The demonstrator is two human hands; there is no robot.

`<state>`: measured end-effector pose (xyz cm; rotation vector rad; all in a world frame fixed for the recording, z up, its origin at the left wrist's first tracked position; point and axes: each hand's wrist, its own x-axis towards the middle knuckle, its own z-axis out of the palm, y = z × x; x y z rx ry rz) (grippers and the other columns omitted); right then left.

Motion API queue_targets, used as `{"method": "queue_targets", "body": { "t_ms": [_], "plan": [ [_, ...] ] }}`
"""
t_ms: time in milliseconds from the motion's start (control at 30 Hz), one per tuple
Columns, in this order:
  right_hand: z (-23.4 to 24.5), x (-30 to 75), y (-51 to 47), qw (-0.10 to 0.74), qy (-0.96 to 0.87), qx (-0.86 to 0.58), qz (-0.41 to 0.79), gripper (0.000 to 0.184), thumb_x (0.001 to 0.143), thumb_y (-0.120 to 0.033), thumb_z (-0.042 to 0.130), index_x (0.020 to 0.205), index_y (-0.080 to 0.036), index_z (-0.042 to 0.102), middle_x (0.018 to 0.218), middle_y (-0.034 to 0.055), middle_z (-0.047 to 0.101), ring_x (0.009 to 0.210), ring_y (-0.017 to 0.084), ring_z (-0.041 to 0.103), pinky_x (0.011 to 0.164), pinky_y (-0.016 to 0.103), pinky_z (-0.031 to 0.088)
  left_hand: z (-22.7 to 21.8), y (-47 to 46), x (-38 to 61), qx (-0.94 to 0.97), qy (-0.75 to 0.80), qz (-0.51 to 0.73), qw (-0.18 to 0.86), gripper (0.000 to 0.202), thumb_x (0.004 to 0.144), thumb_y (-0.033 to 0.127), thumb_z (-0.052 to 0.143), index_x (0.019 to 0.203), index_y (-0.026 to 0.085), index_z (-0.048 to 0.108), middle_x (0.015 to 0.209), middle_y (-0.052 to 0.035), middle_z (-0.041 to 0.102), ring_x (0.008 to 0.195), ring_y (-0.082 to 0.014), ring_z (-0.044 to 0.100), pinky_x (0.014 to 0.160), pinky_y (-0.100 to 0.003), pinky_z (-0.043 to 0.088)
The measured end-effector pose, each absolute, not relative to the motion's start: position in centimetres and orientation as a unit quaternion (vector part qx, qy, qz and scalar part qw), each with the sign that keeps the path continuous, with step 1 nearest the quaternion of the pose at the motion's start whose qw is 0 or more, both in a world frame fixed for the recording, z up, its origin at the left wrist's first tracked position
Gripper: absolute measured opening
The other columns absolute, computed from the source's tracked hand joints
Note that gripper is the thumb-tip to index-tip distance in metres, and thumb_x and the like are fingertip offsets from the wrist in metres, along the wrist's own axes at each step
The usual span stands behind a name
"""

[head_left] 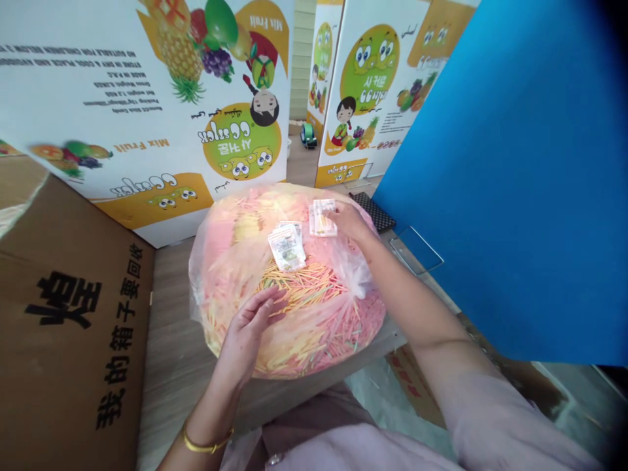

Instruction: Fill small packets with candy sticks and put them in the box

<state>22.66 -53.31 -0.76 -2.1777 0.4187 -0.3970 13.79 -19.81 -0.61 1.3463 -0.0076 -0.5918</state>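
Observation:
A big clear plastic bag [226, 261] lies on the table, full of thin pink, yellow and green candy sticks [314, 288] that show through its opening. My left hand [255, 317] hovers over the near left part of the bag, its fingers stretched out and nothing visible in them. At the far right of the bag, my right hand [347, 221] holds small printed candy packets [321, 218] by their right edge. More small packets [287, 246] lie overlapping on the sticks between the two hands.
White printed cartons [186, 131] stand behind the bag, with another carton [373, 85] further right. A brown cardboard box [73, 314] is at the left and a large blue panel [515, 183] at the right. A green tape dispenser [309, 135] sits at the back.

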Motion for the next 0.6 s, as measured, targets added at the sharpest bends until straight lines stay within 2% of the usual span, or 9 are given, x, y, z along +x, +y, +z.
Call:
{"method": "queue_targets", "body": {
  "t_ms": [100,167,267,367,467,533,600],
  "plan": [
    [-1.6,23.2,-53.0,0.347,0.219,-0.901,-0.140,0.023,0.094,-0.026,0.059,0.110,-0.012,0.068,0.110,0.0120,0.070,0.093,0.021,0.063,0.087,0.033,0.046,-0.7,-19.8,13.7,0.614,-0.003,-0.266,0.743,0.044,0.078,0.049,0.083,0.113,0.022,0.077,0.123,-0.0101,0.076,0.113,-0.0252,0.071,0.094,-0.036,0.059],
    [-1.4,22.9,-52.3,0.282,0.248,-0.909,-0.182,0.026,0.094,-0.024,0.057,0.116,-0.012,0.065,0.118,0.0151,0.067,0.100,0.022,0.061,0.090,0.034,0.046,-0.8,-19.8,13.6,0.617,-0.004,-0.261,0.743,0.045,0.078,0.050,0.083,0.112,0.021,0.077,0.121,-0.0102,0.077,0.108,-0.0246,0.072,0.094,-0.037,0.059],
    [-0.8,21.6,-50.4,0.206,0.223,-0.923,-0.235,0.020,0.097,-0.023,0.052,0.107,-0.013,0.066,0.116,0.0157,0.065,0.103,0.023,0.060,0.091,0.034,0.044,-0.7,-19.7,13.5,0.630,-0.013,-0.241,0.738,0.044,0.079,0.050,0.081,0.111,0.021,0.077,0.118,-0.0098,0.077,0.108,-0.0246,0.072,0.095,-0.038,0.059],
    [-1.1,20.1,-47.0,0.194,0.146,-0.954,-0.178,0.029,0.102,-0.034,0.049,0.087,-0.016,0.067,0.096,0.0122,0.068,0.092,0.023,0.060,0.087,0.036,0.043,-0.6,-19.9,13.3,0.644,-0.028,-0.223,0.731,0.039,0.081,0.048,0.080,0.109,0.021,0.077,0.116,-0.0088,0.077,0.110,-0.0245,0.071,0.097,-0.038,0.057],
    [-2.2,19.1,-43.7,0.183,0.108,-0.970,-0.115,0.034,0.099,-0.045,0.057,0.088,-0.014,0.067,0.096,0.0141,0.069,0.096,0.026,0.060,0.089,0.038,0.042,-0.5,-20.0,13.2,0.649,-0.034,-0.224,0.726,0.036,0.082,0.047,0.080,0.107,0.021,0.078,0.112,-0.0081,0.078,0.109,-0.0240,0.071,0.099,-0.037,0.056],
    [-2.8,18.9,-42.4,0.175,0.114,-0.973,-0.099,0.029,0.097,-0.040,0.062,0.095,-0.012,0.068,0.102,0.0161,0.069,0.100,0.027,0.060,0.090,0.038,0.041,-0.5,-19.9,13.2,0.652,-0.037,-0.226,0.722,0.036,0.082,0.047,0.080,0.107,0.022,0.078,0.111,-0.0076,0.078,0.109,-0.0237,0.071,0.099,-0.037,0.056],
    [-2.9,18.8,-42.3,0.158,0.117,-0.976,-0.093,0.024,0.100,-0.032,0.058,0.101,-0.011,0.069,0.106,0.0170,0.070,0.103,0.027,0.060,0.091,0.038,0.041,-0.6,-19.7,13.2,0.657,-0.038,-0.224,0.718,0.037,0.082,0.048,0.079,0.107,0.022,0.078,0.112,-0.0071,0.078,0.108,-0.0231,0.071,0.098,-0.036,0.056]
  ]
}}
